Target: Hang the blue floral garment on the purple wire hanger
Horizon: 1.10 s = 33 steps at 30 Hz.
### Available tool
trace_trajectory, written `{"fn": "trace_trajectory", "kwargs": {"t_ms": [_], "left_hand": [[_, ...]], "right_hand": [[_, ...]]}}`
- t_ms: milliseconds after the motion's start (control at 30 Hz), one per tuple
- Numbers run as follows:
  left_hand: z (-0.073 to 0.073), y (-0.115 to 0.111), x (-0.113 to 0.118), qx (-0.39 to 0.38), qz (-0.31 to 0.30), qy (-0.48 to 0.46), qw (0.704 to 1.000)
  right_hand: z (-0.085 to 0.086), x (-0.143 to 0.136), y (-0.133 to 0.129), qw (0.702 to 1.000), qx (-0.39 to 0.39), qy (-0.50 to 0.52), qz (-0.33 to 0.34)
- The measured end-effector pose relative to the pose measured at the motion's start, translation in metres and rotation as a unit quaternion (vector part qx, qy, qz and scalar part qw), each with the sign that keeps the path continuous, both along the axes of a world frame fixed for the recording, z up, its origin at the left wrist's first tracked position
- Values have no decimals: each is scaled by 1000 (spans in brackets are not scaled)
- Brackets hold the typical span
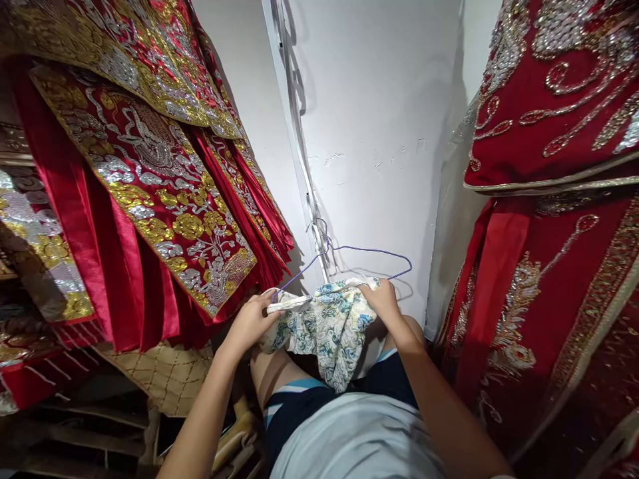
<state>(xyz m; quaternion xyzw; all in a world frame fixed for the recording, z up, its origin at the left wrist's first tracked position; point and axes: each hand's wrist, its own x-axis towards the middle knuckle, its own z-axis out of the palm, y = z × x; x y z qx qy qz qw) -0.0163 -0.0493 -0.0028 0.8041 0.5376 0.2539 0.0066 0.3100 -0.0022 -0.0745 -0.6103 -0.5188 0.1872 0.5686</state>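
A small floral garment [327,327], white with blue and green print, hangs bunched on a thin purple wire hanger [367,251] in front of me, above my knees. My left hand [251,322] grips the garment's left edge near the hanger's left end. My right hand [380,297] pinches the cloth at the top right, just under the hanger's right arm. The hanger's hook [322,229] sits against a white rail on the wall.
Red garments with gold and silver embroidery [160,179] hang close on the left, and similar red embroidered cloth [554,199] hangs on the right. A white wall [379,133] with a vertical rail [299,146] is straight ahead. Quilted gold fabric [167,376] lies low on the left.
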Motion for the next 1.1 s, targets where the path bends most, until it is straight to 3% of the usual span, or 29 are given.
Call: {"fn": "trace_trajectory", "kwargs": {"t_ms": [167, 300, 367, 467, 533, 600, 667, 800, 967, 1033, 1100], "left_hand": [[23, 20, 36, 24, -85, -114, 990], [22, 38, 65, 78, -115, -189, 972], [17, 43, 69, 120, -107, -194, 968], [14, 46, 65, 148, -90, -192, 966], [16, 45, 62, 142, -92, -182, 969], [19, 45, 59, 139, -107, -165, 971], [22, 47, 53, 158, -113, -155, 969], [20, 57, 35, 229, -53, -196, 952], [16, 68, 28, 121, -33, -250, 960], [14, 70, 37, 94, -57, -287, 952], [8, 72, 50, 64, -84, -345, 933]], "right_hand": [[0, -12, -17, 998, 7, 33, 51], [-1, -16, -29, 994, 53, 40, 91], [3, -5, -30, 992, 109, 32, 60], [14, 27, -23, 979, 195, 39, -51], [24, 54, -16, 979, 193, 29, -61], [35, 77, -13, 991, 132, -7, 19], [46, 93, -18, 987, 36, -54, 148], [74, 98, -47, 926, -107, -104, 347], [116, 78, -64, 899, -160, -94, 396], [123, 66, -59, 889, -142, -19, 435], [119, 49, -56, 880, -105, 81, 456]]}}
